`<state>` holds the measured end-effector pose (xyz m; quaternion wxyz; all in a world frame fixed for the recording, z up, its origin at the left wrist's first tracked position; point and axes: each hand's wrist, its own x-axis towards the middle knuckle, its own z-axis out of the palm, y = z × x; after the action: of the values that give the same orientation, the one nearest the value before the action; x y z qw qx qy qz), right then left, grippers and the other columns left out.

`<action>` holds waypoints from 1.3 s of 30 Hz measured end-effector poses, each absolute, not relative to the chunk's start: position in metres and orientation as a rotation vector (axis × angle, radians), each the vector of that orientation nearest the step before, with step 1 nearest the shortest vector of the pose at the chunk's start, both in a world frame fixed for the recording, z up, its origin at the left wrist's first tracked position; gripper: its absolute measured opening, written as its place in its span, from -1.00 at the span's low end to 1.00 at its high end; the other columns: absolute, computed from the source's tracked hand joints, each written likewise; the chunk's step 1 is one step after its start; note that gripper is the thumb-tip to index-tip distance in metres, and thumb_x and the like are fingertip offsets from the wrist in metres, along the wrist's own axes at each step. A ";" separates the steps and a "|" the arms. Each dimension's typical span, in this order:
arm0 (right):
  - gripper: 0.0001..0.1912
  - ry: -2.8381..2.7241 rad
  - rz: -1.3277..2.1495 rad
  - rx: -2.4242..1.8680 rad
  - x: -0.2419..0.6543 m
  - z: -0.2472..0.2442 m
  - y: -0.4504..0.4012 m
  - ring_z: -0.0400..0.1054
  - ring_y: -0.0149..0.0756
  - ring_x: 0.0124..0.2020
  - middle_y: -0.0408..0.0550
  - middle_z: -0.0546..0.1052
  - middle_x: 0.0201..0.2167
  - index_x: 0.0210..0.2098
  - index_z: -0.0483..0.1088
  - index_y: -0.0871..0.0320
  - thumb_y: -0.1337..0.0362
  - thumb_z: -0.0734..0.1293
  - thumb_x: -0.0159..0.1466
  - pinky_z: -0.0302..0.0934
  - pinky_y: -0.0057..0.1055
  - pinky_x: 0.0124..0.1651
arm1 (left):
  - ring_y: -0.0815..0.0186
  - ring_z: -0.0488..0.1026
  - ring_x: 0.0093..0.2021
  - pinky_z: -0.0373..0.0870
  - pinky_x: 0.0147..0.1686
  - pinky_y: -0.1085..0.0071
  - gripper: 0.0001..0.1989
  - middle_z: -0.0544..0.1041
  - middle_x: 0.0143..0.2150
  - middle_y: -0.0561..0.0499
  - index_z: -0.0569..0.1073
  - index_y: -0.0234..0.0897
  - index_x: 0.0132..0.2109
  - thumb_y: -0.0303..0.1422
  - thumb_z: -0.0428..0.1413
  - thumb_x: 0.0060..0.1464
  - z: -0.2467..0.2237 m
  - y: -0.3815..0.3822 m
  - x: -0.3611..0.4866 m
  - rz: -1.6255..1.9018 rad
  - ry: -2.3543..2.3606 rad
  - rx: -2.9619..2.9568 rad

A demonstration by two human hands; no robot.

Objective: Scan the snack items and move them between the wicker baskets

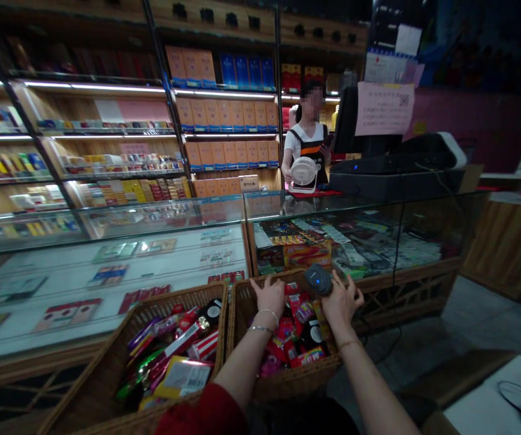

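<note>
My left hand (270,300), with bracelets at its wrist, is over the far left part of a wicker basket (296,382) of packaged sweets. Its fingers look spread near the far rim; whether they touch it is unclear. In my right hand (342,302) is a dark handheld barcode scanner (318,280) with a lit blue spot, above the same basket's far right corner. Red packets (282,331) and a black round-labelled package (311,332) lie below the hands. Left of it, a second wicker basket (89,386) holds shiny wrapped sweets (183,338).
A glass display counter (246,241) runs along behind the baskets. Behind it stands a person (308,142) near a white fan (304,172), a monitor (348,118) and a black counter machine (391,175). A cable (396,260) hangs at right, above a white table (491,399).
</note>
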<state>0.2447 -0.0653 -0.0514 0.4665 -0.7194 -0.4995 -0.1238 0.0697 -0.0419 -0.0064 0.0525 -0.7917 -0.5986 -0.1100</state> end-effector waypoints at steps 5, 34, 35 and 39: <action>-0.67 -1.268 -0.308 -1.743 0.243 -0.041 -0.068 0.06 0.02 0.28 -0.01 0.54 0.08 -0.20 0.52 0.09 0.39 0.22 0.10 -0.18 0.04 0.15 | -0.12 -0.05 0.44 -0.17 0.16 -0.61 -0.68 0.23 0.40 0.02 0.49 0.01 0.07 -0.31 0.14 0.15 0.012 -0.042 0.020 -0.451 -1.632 -2.277; -0.65 -1.707 -0.277 -1.540 0.157 -0.039 -0.074 0.03 -0.08 0.34 -0.12 0.48 0.16 -0.24 0.52 0.05 0.49 0.21 0.11 -0.29 0.00 0.29 | -0.14 -0.16 0.46 -0.27 0.19 -0.60 -0.59 0.20 0.40 0.00 0.43 0.00 0.17 -0.34 0.06 0.18 -0.012 -0.049 -0.068 -0.657 -1.643 -2.106; -0.65 -1.706 -0.276 -1.542 0.157 -0.039 -0.075 0.03 -0.08 0.34 -0.12 0.48 0.16 -0.24 0.52 0.05 0.49 0.21 0.11 -0.28 0.00 0.29 | -0.14 -0.16 0.46 -0.27 0.19 -0.60 -0.59 0.21 0.40 0.00 0.43 0.01 0.16 -0.34 0.07 0.18 -0.013 -0.049 -0.069 -0.659 -1.649 -2.102; -0.67 -1.705 -0.273 -1.547 0.156 -0.037 -0.078 0.04 -0.10 0.34 -0.11 0.50 0.14 -0.25 0.52 0.06 0.49 0.21 0.12 -0.27 0.01 0.29 | -0.14 -0.14 0.46 -0.30 0.20 -0.59 -0.59 0.22 0.40 -0.01 0.44 0.02 0.16 -0.35 0.08 0.17 -0.015 -0.049 -0.069 -0.668 -1.659 -2.107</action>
<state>0.1563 -0.0776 -0.0375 0.4000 -0.6116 -0.6740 -0.1079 -0.0690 -0.0492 -0.0153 0.1878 -0.7488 -0.5896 -0.2373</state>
